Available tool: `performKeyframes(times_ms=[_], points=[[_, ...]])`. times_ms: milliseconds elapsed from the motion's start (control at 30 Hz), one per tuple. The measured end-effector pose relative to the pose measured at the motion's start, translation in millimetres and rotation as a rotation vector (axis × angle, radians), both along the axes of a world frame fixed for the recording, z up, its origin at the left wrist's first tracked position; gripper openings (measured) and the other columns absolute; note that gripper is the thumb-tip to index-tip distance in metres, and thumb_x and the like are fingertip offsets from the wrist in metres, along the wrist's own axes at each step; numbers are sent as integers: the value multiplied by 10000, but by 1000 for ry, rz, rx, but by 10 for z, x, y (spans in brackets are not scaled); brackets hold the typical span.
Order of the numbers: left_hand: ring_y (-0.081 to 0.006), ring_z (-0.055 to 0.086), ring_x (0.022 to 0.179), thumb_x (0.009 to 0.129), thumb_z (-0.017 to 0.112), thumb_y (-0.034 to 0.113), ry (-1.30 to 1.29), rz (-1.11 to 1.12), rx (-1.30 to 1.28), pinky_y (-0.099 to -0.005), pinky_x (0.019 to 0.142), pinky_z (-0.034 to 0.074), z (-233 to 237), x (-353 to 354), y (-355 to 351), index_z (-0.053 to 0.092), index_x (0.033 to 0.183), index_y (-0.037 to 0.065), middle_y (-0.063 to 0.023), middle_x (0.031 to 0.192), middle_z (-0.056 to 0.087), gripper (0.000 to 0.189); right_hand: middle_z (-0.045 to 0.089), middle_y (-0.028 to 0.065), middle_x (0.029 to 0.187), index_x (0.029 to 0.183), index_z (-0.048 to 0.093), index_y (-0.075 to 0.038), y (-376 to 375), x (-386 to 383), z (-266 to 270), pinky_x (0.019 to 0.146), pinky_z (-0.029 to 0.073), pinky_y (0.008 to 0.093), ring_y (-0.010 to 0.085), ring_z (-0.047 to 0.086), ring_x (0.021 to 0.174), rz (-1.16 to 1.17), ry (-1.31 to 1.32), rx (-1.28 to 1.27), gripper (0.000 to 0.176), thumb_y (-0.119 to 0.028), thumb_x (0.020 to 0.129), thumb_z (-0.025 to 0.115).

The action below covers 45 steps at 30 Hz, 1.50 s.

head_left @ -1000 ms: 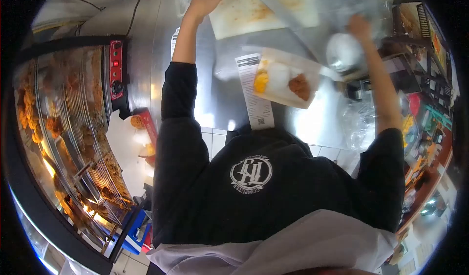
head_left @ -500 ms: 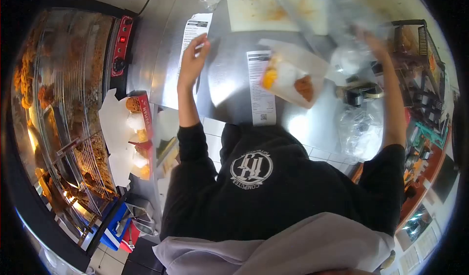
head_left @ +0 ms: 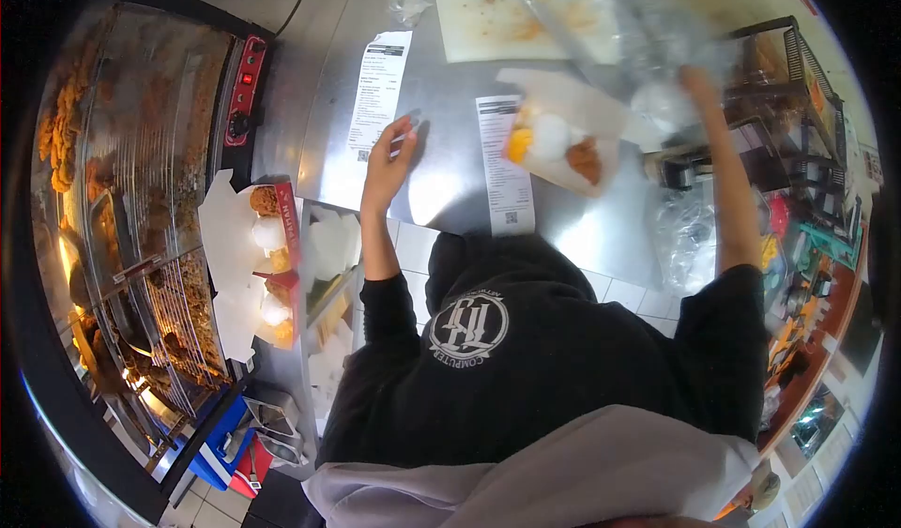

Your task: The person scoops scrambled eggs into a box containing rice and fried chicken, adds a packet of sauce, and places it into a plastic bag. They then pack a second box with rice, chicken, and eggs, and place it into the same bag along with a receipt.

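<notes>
One bare hand, the right hand (head_left: pixel 696 87), is reaching out to the clear plastic (head_left: pixel 652 35), where motion is blurring both, so whether its fingers are gripping the film cannot be told. Just beside the fingers, a rounded white item (head_left: pixel 664 107) is showing hazily, too blurred to identify. Empty and loosely open, the left hand (head_left: pixel 387 167) is hovering over the steel worktop (head_left: pixel 441 143), its fingers slightly bent, near the lower end of a printed receipt (head_left: pixel 380 82).

Between the hands, an open paper food box (head_left: pixel 608 143) is sitting at an angle, holding yellow food (head_left: pixel 519 143), a white rice mound (head_left: pixel 550 136) and a browned fried piece (head_left: pixel 584 160). A second receipt (head_left: pixel 507 190) is lying beside its left side. Beyond the box, a long knife blade (head_left: pixel 563 35) is resting across the stained cutting board (head_left: pixel 502 16), while a crumpled clear bag (head_left: pixel 406 2) is lying to the board's left.

Farther left, two open red-and-white meal boxes (head_left: pixel 225 265) are holding rice and browned pieces, and a lit glass food warmer (head_left: pixel 141 199) is standing beside them. On the right, more crumpled plastic (head_left: pixel 690 237) is lying beneath the right forearm, near a black plastic crate (head_left: pixel 812 68).
</notes>
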<state>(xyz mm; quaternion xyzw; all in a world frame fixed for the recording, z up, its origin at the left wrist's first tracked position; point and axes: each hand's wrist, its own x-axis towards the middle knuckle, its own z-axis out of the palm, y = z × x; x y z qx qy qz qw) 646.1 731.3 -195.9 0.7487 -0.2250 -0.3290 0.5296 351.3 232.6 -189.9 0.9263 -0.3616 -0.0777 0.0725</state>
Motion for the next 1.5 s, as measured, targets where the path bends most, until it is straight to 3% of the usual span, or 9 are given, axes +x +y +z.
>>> performKeyframes(times_ms=[100,333,433,500,600,767,967,1067,1500], points=[[-191,519,939,840,525,257,-46,-61,-21,-296,800,421,0,26,-8,488,1162,68,-112,1097,528,375,589,196,911,871,585,-44,-340,-424,-599,724,446,458,370,566,846,122,-1,32,194,-169,774,474],[-185,514,938,837,524,236,-61,-117,-5,-291,779,419,118,-124,-28,483,1169,88,-96,1098,528,366,583,206,924,835,603,-45,271,-128,-265,729,452,451,366,570,851,-119,-12,31,194,-173,766,474],[-177,517,920,805,546,165,-53,-133,-65,-284,748,415,64,-199,-2,555,1065,106,-62,1061,543,267,587,196,900,822,601,-46,326,-128,45,717,450,436,360,570,834,-234,-47,30,186,-179,743,497],[-165,520,909,755,565,84,-254,-180,-61,-276,724,410,73,-259,36,613,887,103,-36,995,555,142,592,174,878,856,587,-48,319,-238,235,710,444,401,339,569,823,-93,-283,35,208,-187,711,533],[-161,534,883,713,589,53,-188,-176,-59,-275,715,411,27,-293,33,617,748,88,-34,932,557,56,589,159,858,880,574,-49,211,-377,312,714,433,377,325,562,820,186,-526,179,235,-182,687,557],[-178,553,767,701,597,62,-123,-242,-120,-297,691,422,155,-365,-167,626,758,88,-44,875,566,69,592,167,923,926,577,-52,405,-301,101,747,431,379,325,563,869,-80,-292,315,260,-199,715,541],[-216,495,835,715,586,166,-889,-623,-208,-356,724,383,437,-948,-1136,642,793,101,-44,857,558,116,604,175,921,925,602,-59,656,6,2,733,466,430,330,583,865,-399,-140,35,278,-253,740,527],[-206,456,911,695,586,220,-1195,-676,-87,-368,743,352,83,-1146,-1566,653,760,114,-43,872,539,141,608,171,907,881,608,-48,648,3,-114,721,473,426,333,589,846,-448,-186,-29,256,-247,743,525],[-264,397,1043,656,560,234,-1345,-853,-14,-401,834,300,-187,-1346,-1703,661,731,66,-103,1065,498,209,616,182,818,787,641,-42,750,54,-162,652,491,405,316,616,744,-314,-316,-30,226,-147,753,445]])
